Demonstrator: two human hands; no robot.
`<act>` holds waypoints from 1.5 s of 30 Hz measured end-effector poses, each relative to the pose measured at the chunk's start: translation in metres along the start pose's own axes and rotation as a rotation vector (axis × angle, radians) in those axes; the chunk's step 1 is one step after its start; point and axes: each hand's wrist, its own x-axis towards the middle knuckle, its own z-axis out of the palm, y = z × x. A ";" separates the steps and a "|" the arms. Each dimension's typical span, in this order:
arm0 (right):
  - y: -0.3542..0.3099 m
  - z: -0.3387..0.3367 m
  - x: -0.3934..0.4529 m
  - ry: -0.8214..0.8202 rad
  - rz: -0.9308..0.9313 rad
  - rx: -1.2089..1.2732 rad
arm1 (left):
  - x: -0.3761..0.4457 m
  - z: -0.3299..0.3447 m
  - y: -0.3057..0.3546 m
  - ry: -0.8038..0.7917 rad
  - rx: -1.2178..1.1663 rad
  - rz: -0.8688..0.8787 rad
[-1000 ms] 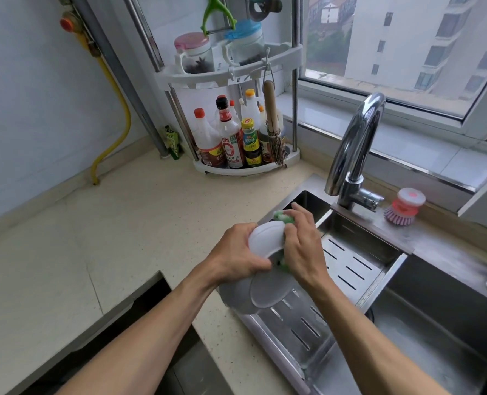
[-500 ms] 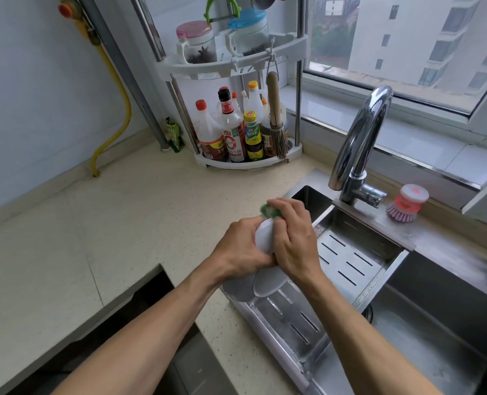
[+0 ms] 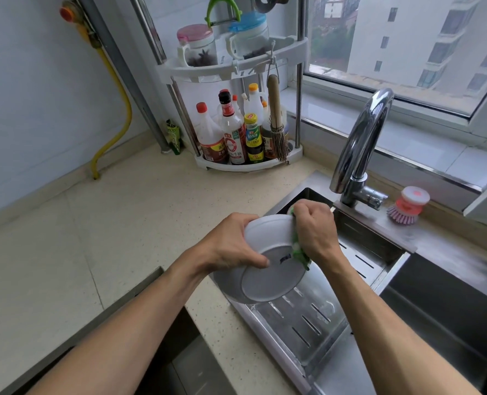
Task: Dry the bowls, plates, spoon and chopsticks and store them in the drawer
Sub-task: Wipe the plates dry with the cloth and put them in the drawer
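Note:
My left hand [image 3: 231, 246] grips a white bowl [image 3: 268, 252] by its rim, tilted so its underside faces me, above the left edge of the sink. My right hand [image 3: 315, 229] holds a green cloth [image 3: 299, 252] bunched against the bowl's right side and rim. A second white dish [image 3: 228, 286] shows partly beneath the bowl; I cannot tell whether it is held or resting there. Spoon and chopsticks are out of sight.
A slotted steel drain tray [image 3: 308, 317] lies in the sink [image 3: 441, 315] under the bowl. The chrome tap [image 3: 359, 149] rises behind, with a pink dish brush [image 3: 407, 206] to its right. A corner rack of bottles [image 3: 236, 132] stands at the back. A dark open drawer [image 3: 179, 360] sits low left.
The bowl has turned so its base faces me more. My right hand with the cloth has shifted round to the bowl's right rim. The view has tipped slightly.

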 end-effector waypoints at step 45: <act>-0.014 -0.006 -0.012 -0.100 -0.108 -0.106 | 0.008 0.012 0.004 0.025 0.017 -0.028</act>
